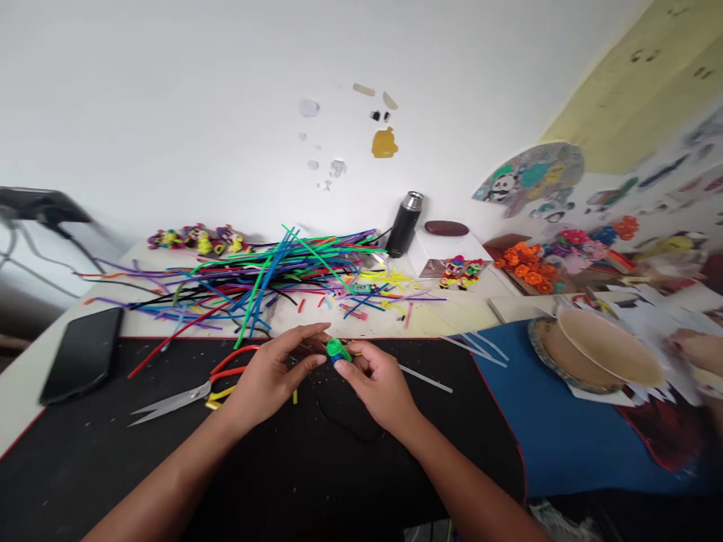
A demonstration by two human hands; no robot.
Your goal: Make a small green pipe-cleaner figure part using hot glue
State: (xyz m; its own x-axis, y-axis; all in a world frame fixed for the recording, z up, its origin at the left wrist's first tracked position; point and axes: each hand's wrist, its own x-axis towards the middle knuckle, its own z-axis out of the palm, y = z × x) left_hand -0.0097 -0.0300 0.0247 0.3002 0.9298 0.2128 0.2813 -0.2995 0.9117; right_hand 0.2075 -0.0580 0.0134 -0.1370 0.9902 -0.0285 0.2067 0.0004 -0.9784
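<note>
Over the black mat, my right hand (376, 380) pinches a small coiled figure (337, 350) of green and blue pipe cleaner between thumb and fingers. My left hand (276, 376) is close on its other side, thumb and forefinger spread apart; whether its other fingertips touch the piece is hidden. Scissors (195, 395) with orange handles lie partly under my left hand. Near them are yellow-handled pliers or cutters (218, 397), mostly covered. A pale thin strip (426, 379) lies to the right of my right hand.
A heap of coloured pipe cleaners (294, 263) spreads behind the mat. A phone (82, 354) lies left. A black flask (404, 226) stands by a white box (446, 252). Finished small figures (460, 272) sit before it. Right are a bowl (607, 350) and another person's hand (700, 350).
</note>
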